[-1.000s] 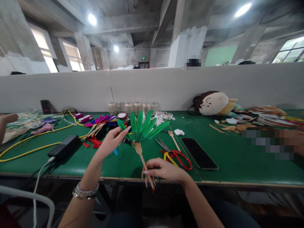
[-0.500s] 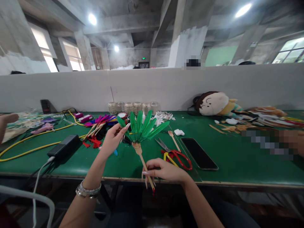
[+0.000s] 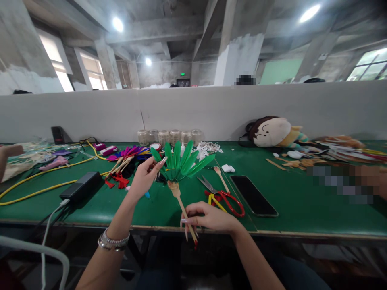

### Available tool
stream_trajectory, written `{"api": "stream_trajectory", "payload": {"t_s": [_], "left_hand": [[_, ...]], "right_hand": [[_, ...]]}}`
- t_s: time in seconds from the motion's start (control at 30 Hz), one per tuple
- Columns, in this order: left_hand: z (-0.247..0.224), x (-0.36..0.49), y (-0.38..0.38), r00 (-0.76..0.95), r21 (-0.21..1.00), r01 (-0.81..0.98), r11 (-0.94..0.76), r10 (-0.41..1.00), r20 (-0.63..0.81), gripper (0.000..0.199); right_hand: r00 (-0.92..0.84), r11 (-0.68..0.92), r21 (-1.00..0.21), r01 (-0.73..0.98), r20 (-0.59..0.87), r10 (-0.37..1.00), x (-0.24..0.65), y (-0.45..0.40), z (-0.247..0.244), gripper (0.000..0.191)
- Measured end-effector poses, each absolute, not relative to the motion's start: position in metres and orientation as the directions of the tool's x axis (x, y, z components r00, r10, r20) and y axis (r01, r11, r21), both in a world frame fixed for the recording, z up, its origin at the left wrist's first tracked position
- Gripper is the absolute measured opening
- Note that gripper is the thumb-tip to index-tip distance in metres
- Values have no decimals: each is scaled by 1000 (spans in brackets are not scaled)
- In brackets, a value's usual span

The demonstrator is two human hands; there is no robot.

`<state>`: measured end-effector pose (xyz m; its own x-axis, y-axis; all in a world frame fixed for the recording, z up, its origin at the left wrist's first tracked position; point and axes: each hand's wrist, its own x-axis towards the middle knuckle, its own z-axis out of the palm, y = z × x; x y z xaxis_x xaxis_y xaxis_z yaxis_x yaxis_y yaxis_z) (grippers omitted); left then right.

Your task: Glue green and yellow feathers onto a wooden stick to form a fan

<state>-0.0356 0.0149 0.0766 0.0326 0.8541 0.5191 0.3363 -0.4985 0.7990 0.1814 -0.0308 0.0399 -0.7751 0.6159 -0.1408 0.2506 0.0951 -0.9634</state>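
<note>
A feather fan [image 3: 178, 161] with several bright green feathers spreads out over the table's front edge. Its pale wooden handle [image 3: 182, 206] slants down to the right and ends in a red tip. My right hand [image 3: 203, 217] is closed around the lower part of this handle. At the fan's left side, my left hand [image 3: 148, 172] pinches the outermost green feather between thumb and fingers. Just right of the fan lie scissors [image 3: 225, 195] with red handles, their blades parted. Behind them rests a small wooden handle piece [image 3: 222, 178].
A phone [image 3: 253, 195] and a white earbud case [image 3: 227, 168] lie to the right. Glass jars [image 3: 175, 137] line the partition. Left are coloured feather fans [image 3: 127, 157], a black power adapter [image 3: 81, 187] and a yellow cable [image 3: 39, 173]. A plush doll [image 3: 272, 132] lies back right. Other people's hands [image 3: 10, 152] show at both sides.
Almost nothing differs. My left hand and the outermost left feather have shifted very slightly to the right; my right hand keeps its hold on the handle.
</note>
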Motion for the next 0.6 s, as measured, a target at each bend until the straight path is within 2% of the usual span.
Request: {"api": "stream_trajectory", "payload": {"t_s": [0.23,0.6], "left_hand": [[75,-34,16,15,787,352,-508,843,538,34],[71,-33,17,-20,784,360,-506,836,548,31]], "right_hand": [[-770,148,-956,252,-106,629,181,-31,40,31],[-777,177,-944,280,-114,620,182,-30,40,33]]}}
